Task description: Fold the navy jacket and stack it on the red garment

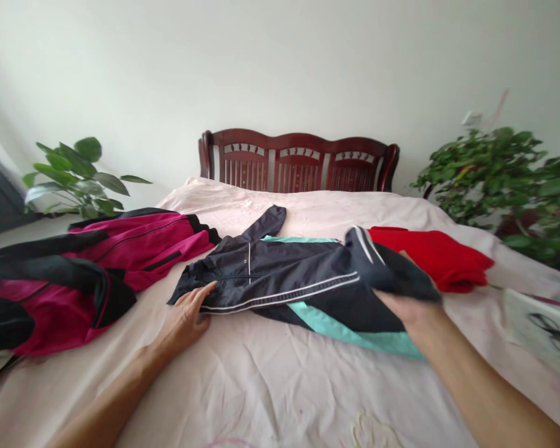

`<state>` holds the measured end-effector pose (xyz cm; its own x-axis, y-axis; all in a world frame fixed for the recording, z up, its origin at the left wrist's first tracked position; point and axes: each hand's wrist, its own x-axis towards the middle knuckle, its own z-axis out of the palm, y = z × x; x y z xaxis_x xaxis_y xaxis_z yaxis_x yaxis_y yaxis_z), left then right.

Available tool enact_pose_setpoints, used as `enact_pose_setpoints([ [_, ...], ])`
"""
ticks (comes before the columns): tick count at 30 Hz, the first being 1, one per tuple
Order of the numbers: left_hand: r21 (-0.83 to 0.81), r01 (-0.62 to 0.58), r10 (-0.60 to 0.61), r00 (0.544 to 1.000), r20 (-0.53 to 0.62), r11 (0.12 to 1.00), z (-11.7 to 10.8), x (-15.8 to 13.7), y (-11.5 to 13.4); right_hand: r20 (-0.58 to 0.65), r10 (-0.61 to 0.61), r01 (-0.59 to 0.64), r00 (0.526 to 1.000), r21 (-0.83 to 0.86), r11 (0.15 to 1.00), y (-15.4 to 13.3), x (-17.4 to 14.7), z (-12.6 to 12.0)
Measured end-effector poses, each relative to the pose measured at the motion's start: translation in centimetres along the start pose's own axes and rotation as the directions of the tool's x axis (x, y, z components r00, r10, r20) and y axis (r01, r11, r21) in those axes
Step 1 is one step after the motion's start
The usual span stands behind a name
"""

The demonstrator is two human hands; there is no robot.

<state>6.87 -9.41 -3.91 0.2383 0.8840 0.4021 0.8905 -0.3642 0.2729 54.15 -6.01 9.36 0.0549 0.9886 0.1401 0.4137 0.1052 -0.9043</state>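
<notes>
A dark navy jacket (280,261) with white stripes and turquoise panels lies spread on the bed, one sleeve (269,221) pointing toward the headboard. My left hand (189,311) rests at its left end, fingers stretched out over the fabric. On the right, my right hand (404,310) holds up a part of the jacket with white stripes, which folds over the hand. Cloth hides most of those fingers, and this area is slightly blurred. Just behind the lifted part is a folded red garment (434,255).
A pink and black jacket (135,249) lies loosely at the left. Eyeglasses (554,335) sit on a pale flat item at the right edge. The pink bedsheet (261,386) is wrinkled. A wooden headboard (298,158) stands behind, with leafy plants (485,174) on both sides.
</notes>
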Motion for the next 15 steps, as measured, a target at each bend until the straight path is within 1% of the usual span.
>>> enact_pose_setpoints([
  [2,0.051,0.023,-0.021,1.000,-0.022,0.998,-0.2,-0.1,0.0,0.021,0.076,-0.079,0.997,0.242,0.967,1.8,1.0,1.9],
  [3,0.077,0.025,-0.023,0.999,-0.032,0.997,-0.2,-0.1,0.1,0.051,0.137,-0.146,0.989,0.327,0.934,3.2,0.9,2.7],
  [4,0.103,0.022,-0.018,0.999,-0.042,0.994,-0.2,-0.2,0.2,0.084,0.199,-0.216,0.976,0.368,0.905,4.6,0.5,3.3],
  [6,0.153,0.005,0.005,0.998,-0.067,0.988,-0.2,-0.2,0.6,0.104,0.290,-0.308,0.951,0.325,0.894,7.6,-1.0,3.9],
  [7,0.175,-0.005,0.020,0.997,-0.079,0.985,-0.2,-0.2,0.9,0.096,0.305,-0.320,0.947,0.272,0.908,8.8,-1.9,3.9],
  [8,0.192,-0.017,0.034,0.996,-0.084,0.981,-0.2,-0.1,1.2,0.091,0.295,-0.308,0.951,0.203,0.930,9.7,-2.7,3.7],
  [10,0.189,-0.043,0.057,0.996,-0.070,0.981,-0.2,0.4,1.9,0.123,0.219,-0.223,0.968,0.023,0.975,10.6,-4.2,3.1],
  [12,0.121,-0.058,0.062,0.998,-0.030,0.991,-0.1,1.0,2.3,0.199,0.111,-0.075,0.974,-0.184,0.980,10.3,-5.3,2.7],
  [13,0.061,-0.046,0.046,0.999,-0.010,0.997,-0.2,1.4,2.3,0.246,0.055,0.016,0.968,-0.279,0.960,9.9,-5.7,2.6],
  [14,-0.015,-0.008,0.008,1.000,0.008,1.000,-0.3,1.8,2.2,0.293,0.005,0.106,0.956,-0.363,0.926,9.4,-6.0,2.6],
  [15,-0.105,0.057,-0.053,0.998,0.035,0.993,-0.5,2.2,1.8,0.335,-0.033,0.186,0.942,-0.436,0.880,9.0,-6.3,2.6],
])
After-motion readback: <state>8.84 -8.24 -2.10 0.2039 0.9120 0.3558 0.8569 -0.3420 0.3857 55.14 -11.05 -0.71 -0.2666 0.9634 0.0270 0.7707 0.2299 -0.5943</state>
